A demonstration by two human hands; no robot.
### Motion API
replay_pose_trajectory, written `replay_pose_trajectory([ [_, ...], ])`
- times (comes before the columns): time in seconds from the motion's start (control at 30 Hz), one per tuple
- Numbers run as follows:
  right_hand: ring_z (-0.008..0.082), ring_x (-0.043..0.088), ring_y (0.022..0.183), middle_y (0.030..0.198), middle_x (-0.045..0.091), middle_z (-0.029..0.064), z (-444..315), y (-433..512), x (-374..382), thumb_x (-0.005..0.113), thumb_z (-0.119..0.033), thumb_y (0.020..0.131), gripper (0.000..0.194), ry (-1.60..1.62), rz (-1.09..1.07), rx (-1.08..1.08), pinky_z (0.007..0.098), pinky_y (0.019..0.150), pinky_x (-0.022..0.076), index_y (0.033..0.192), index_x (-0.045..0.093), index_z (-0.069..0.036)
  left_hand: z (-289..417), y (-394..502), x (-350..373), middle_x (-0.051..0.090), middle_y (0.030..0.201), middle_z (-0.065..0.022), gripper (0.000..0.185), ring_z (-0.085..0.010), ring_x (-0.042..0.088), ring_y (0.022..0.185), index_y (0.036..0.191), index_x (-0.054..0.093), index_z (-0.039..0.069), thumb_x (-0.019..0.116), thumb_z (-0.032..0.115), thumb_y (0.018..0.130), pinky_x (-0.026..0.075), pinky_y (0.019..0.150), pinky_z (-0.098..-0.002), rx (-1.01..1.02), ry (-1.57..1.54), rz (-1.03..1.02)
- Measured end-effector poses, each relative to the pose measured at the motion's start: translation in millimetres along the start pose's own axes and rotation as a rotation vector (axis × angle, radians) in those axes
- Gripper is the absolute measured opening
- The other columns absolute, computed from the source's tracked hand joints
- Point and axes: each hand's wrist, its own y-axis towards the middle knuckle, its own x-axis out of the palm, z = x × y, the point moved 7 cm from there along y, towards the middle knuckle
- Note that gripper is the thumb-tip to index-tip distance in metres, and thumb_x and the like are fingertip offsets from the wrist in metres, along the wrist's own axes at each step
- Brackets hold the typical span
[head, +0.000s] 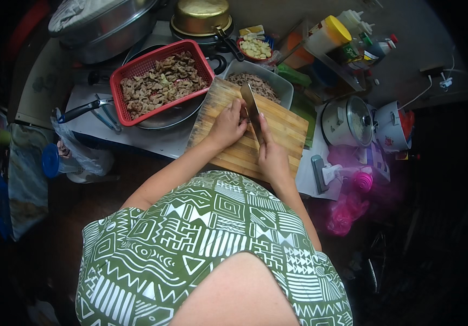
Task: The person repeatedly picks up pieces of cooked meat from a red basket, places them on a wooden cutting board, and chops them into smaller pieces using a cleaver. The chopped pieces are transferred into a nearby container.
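Observation:
My right hand (pixel 274 157) grips the handle of a kitchen knife (pixel 252 106), its blade pointing away from me over a wooden cutting board (pixel 234 157). Close by the blade's left side, the fingers of my left hand (pixel 229 125) are curled down. A small dark bit shows at those fingertips, but mostly hidden. Beyond the board's far edge is a plastic tub (pixel 286 94) of finely chopped meat (pixel 254 83). To the left, a red perforated basket (pixel 119 95) holds larger cooked-looking meat pieces (pixel 164 83), resting over a metal pan (pixel 173 117).
Peeled garlic cloves (pixel 255 48) fill a small bowl behind the tub. A gold-coloured pot lid (pixel 201 16) and a large metal pot (pixel 103 34) stand at the back. On the right are a rice cooker (pixel 333 122), a rack with bottles (pixel 336 61) and a pink plastic bag (pixel 348 212).

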Motion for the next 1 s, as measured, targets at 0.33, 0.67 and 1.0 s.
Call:
replay_pose_trajectory([
  [0.33, 0.0469, 0.069, 0.094, 0.117, 0.069, 0.0295, -2, 28, 4, 0.047, -0.003, 0.101, 0.073, 0.100, 0.031, -0.009, 0.0497, 0.083, 0.0528, 0.164, 0.025, -0.033, -6, 0, 3, 0.068, 0.095, -0.0167, 0.042, -0.0348, 0.071, 0.087, 0.117, 0.046, 0.004, 0.070, 0.000, 0.083, 0.056, 0.073, -0.0428, -0.019, 0.019, -0.025],
  [0.67, 0.0478, 0.069, 0.087, 0.106, 0.070, 0.0302, -2, 18, 11, 0.048, -0.003, 0.100, 0.076, 0.101, 0.061, -0.052, 0.0526, 0.076, 0.0522, 0.164, 0.022, -0.035, -3, -1, 3, 0.064, 0.093, -0.0178, 0.041, -0.0366, 0.066, 0.089, 0.117, 0.048, 0.001, 0.068, -0.001, 0.081, 0.052, 0.078, -0.0454, 0.002, -0.013, -0.022],
  [1.0, 0.0477, 0.068, 0.080, 0.097, 0.070, 0.0305, -1, 23, 4, 0.049, -0.004, 0.099, 0.075, 0.041, 0.066, -0.046, 0.0522, 0.073, 0.0519, 0.163, 0.025, -0.035, -5, 2, 1, 0.069, 0.091, -0.0155, 0.043, -0.0360, 0.070, 0.086, 0.117, 0.045, 0.004, 0.071, 0.001, 0.082, 0.054, 0.073, -0.0447, 0.025, 0.045, 0.002],
])
